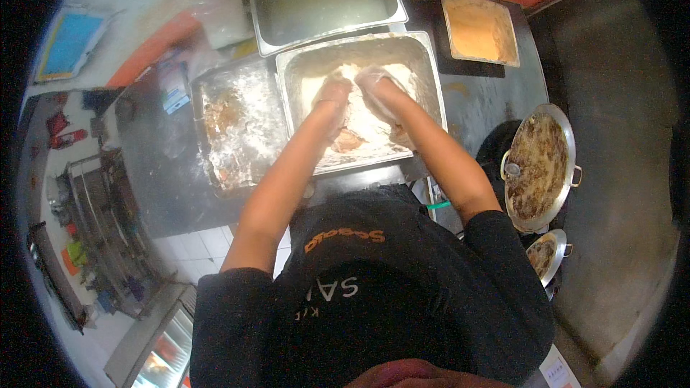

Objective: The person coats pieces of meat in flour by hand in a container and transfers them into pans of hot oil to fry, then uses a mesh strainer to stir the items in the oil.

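A deep rectangular steel pan (434, 86) holds pale flour (310, 89) directly before me. Both hands are inside it, wearing thin clear plastic gloves dusted with flour. My left hand (333, 90) is sunk into the flour left of the middle. Close beside it, my right hand (376, 83) reaches into the same heap, with a narrow gap between the two. Flour, glare and blur hide the fingertips, so whether either hand grips anything is unclear. Flour-coated food pieces, possibly chicken (347, 141), lie near the pan's front wall, below my hands.
Behind stands a second steel pan (323, 2) with cloudy liquid. A floury tray (242, 124) sits at left. An orange-toned pan (480, 29) is at back right. To the right are a large wok of bubbling oil (539, 170) and a smaller one (545, 256).
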### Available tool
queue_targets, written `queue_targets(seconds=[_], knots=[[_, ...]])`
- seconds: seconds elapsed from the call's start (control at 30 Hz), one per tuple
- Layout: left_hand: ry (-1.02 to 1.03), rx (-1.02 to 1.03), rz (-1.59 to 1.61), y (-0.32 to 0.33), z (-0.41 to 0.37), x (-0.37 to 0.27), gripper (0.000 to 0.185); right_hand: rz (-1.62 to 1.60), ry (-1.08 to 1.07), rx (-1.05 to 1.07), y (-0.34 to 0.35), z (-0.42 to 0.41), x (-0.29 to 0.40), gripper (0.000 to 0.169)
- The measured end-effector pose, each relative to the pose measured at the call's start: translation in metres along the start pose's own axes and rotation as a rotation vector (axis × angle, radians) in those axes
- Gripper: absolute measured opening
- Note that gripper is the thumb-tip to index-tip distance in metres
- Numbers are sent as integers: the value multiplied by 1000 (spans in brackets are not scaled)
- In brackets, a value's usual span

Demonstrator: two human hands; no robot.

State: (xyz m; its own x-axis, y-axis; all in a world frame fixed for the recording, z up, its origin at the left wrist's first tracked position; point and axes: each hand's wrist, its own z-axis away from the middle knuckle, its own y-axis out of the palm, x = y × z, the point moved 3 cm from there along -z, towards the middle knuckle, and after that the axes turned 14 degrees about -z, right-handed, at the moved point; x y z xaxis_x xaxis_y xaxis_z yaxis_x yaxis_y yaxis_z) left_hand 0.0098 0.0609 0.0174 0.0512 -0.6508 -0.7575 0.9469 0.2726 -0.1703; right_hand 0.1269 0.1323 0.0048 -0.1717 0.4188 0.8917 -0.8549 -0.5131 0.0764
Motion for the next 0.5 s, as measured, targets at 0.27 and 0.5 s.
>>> queue_targets(seconds=[0.27, 0.5], knots=[[177, 106, -654, -17, 22, 35, 35, 1185, -40, 342, -59, 28, 5, 32], [-484, 62, 256, 20, 18, 77, 43, 108, 429, 52, -31, 50, -29, 28]])
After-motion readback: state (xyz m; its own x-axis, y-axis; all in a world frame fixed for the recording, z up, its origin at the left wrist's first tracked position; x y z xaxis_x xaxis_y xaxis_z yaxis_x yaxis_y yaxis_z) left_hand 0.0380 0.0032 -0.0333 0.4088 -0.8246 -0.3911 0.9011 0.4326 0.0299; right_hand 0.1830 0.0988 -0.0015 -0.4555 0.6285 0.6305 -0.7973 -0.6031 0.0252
